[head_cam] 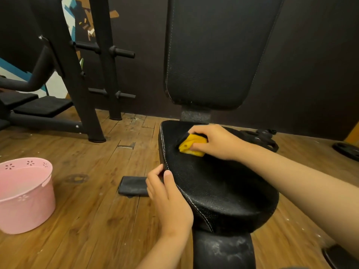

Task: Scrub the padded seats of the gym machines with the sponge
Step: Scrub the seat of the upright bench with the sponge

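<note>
At the near end of the seat [219,191], below its front lip, a dusty black post [223,251] carries the pad. On the seat's left edge the left hand [169,193] grips the stitched rim, thumb on top and fingers curled round the side. My judgement is that it is there to steady the pad against the push of the scrubbing. Left of the seat, on the wooden floor [93,220], stands a pink bucket [25,193], close enough to reach for a rinse; whether it holds water I cannot tell. Just beside the seat's left edge, partly behind the left hand, a dark folded thing [134,186] lies on the floor — a cloth or a pad, too dim to say which.

Toward the seat's far end the right hand [213,141] clasps the yellow sponge [191,145], fingers over the top and thumb against its near side, pressing it flat on the leather. That low, clenched hold suits hard rubbing, and the spot suggests the back of the seat is the part in hand.

Behind the seat rises the upright backrest [217,51]. Beyond the seat to the left stands a black rack [81,74] — and to its far right, weight plates [345,150] lie on the floor.
</note>
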Action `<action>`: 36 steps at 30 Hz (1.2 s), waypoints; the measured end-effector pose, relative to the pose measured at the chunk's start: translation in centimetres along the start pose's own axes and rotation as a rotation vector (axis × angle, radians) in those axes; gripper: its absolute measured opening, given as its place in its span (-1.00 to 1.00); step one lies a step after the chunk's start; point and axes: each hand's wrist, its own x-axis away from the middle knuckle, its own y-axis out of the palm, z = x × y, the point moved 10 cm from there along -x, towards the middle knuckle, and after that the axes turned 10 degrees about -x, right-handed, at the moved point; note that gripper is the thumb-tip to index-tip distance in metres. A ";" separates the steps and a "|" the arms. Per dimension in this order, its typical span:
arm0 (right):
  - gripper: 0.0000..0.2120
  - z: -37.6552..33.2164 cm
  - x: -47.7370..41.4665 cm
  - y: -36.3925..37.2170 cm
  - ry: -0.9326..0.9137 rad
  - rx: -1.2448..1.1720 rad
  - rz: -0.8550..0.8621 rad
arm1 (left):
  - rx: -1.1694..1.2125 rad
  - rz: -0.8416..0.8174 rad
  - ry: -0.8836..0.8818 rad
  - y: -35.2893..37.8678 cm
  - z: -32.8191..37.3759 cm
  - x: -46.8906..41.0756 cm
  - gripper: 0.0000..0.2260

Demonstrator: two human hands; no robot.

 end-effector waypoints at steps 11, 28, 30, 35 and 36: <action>-0.74 8.5 5.4 -6.9 0.288 0.184 0.238 | -0.043 -0.012 0.026 -0.1 0.1 -0.2 -0.83; -0.73 -3.1 13.9 -0.2 0.014 -0.024 0.072 | -0.062 -0.036 0.049 -0.2 0.7 -0.4 -0.90; -0.72 -1.6 15.3 -1.4 0.058 -0.030 0.106 | -0.077 -0.041 0.050 -0.2 1.0 -0.3 -0.89; -0.81 6.7 16.8 -6.9 0.307 0.029 0.300 | -0.120 -0.022 0.052 -0.5 1.5 -0.1 -0.88; -0.81 7.9 17.0 -7.6 0.338 0.031 0.335 | -0.126 -0.021 0.055 -0.6 1.5 -0.1 -0.87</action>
